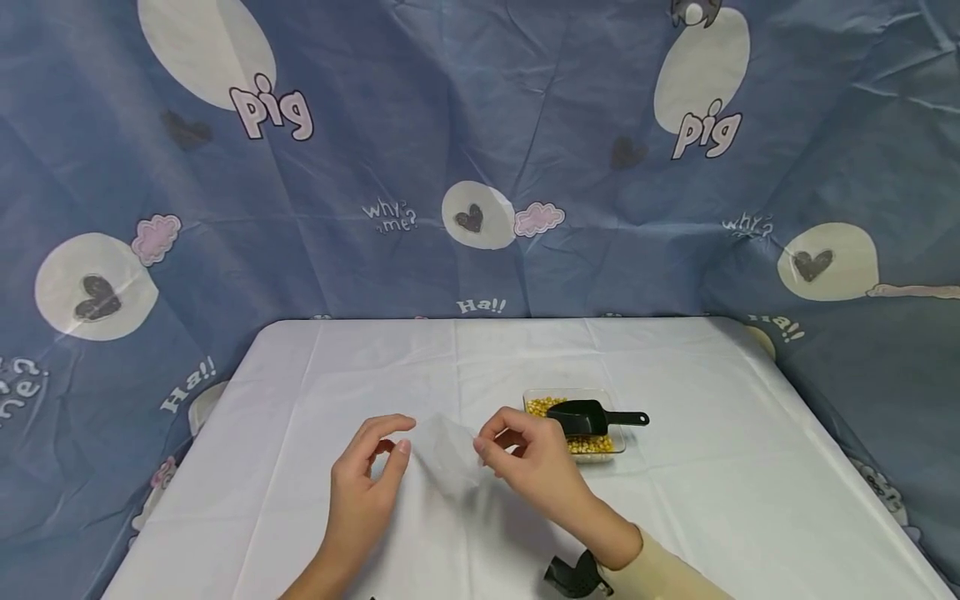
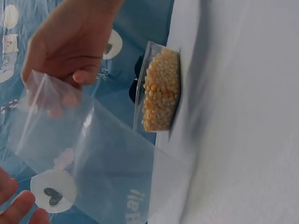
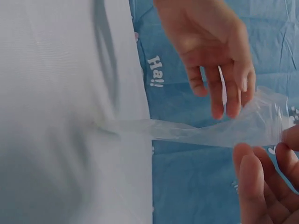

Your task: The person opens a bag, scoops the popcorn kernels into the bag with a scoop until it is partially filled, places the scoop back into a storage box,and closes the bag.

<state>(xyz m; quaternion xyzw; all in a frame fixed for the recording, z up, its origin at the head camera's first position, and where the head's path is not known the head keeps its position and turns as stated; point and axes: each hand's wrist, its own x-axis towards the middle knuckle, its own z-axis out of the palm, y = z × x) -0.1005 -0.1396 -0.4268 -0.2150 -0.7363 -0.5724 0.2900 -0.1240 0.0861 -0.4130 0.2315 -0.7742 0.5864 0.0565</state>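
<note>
A clear plastic zip bag (image 1: 446, 454) hangs above the white table, its top edge between thumb and fingers of my right hand (image 1: 536, 462). Close to the bag's left side, my left hand (image 1: 362, 487) has its thumb and index finger apart, with nothing pinched between them. The left wrist view shows the bag (image 2: 117, 154) flat and see-through, held at an upper corner by the right hand (image 2: 70, 42). Seen edge-on in the right wrist view, the bag (image 3: 210, 135) looks narrow, its lower end near the tablecloth.
Behind my right hand stands a clear rectangular container (image 1: 619, 446) of yellow corn kernels (image 2: 161, 88). A black scoop (image 1: 581, 417) lies on top, handle to the right. White cloth covers the table (image 1: 337, 367); a blue printed curtain (image 1: 375, 125) hangs behind. A black fitting (image 1: 573, 577) sits by my right wrist.
</note>
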